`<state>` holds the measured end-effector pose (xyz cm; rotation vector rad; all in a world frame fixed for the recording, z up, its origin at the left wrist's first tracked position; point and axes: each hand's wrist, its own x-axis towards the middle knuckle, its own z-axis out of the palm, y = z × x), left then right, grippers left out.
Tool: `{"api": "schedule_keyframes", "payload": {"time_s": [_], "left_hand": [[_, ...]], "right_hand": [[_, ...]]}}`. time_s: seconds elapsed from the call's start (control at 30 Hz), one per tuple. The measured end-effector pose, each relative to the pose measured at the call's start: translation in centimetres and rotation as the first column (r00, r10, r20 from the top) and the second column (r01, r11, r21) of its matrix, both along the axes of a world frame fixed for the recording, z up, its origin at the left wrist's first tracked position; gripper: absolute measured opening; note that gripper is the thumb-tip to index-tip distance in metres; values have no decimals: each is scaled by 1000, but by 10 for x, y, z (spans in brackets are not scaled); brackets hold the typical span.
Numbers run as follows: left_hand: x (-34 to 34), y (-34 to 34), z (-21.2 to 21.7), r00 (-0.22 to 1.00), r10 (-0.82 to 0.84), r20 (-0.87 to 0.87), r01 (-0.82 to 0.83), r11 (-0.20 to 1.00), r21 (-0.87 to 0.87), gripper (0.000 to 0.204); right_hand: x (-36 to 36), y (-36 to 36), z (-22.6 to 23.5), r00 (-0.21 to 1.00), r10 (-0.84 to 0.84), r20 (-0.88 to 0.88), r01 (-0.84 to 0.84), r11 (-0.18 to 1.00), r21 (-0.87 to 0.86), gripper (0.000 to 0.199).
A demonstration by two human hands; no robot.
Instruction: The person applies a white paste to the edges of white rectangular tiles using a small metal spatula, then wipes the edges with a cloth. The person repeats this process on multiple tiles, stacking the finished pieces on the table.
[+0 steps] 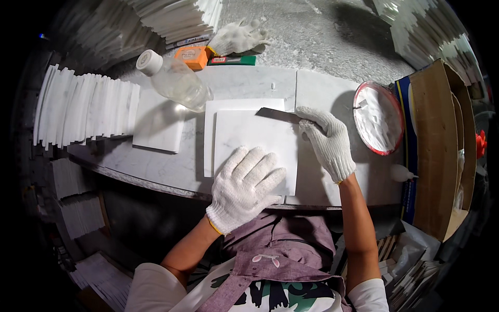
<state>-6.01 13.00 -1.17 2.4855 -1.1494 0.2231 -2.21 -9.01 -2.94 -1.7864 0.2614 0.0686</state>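
My left hand (247,184), in a white knit glove, lies flat with fingers spread on the near part of a white marble tile (254,138). That tile sits on top of another white tile (210,130) on the marble worktop (171,166). My right hand (327,140), also gloved, grips a flat metal scraper blade (275,114) whose end rests across the top tile's far right corner.
A clear plastic bottle (176,80) lies at the back left beside a single tile (158,127) and a row of upright tiles (83,106). A red-rimmed bowl of white paste (378,118) and a cardboard box (434,151) stand at right. An orange block (193,56) and a spare glove (236,37) lie behind.
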Motion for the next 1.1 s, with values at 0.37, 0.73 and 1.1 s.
{"api": "schedule_keyframes", "payload": {"time_s": [0.37,0.73,1.1], "left_hand": [[0,-2,0,1000,9,-9,-10,1000,-22,46],[2,-4,1,999,-9,-34,6,998,-67,49],[0,-5,-1,999,20,-39,-22,999,-48,46]], "right_hand": [[-7,2,-9,983,4,185,35,978,-208,25],[-8,9,-7,962,1,274,89,944,-318,24],[-29,17,-6,974,-88,208,138,961,-240,24]]}}
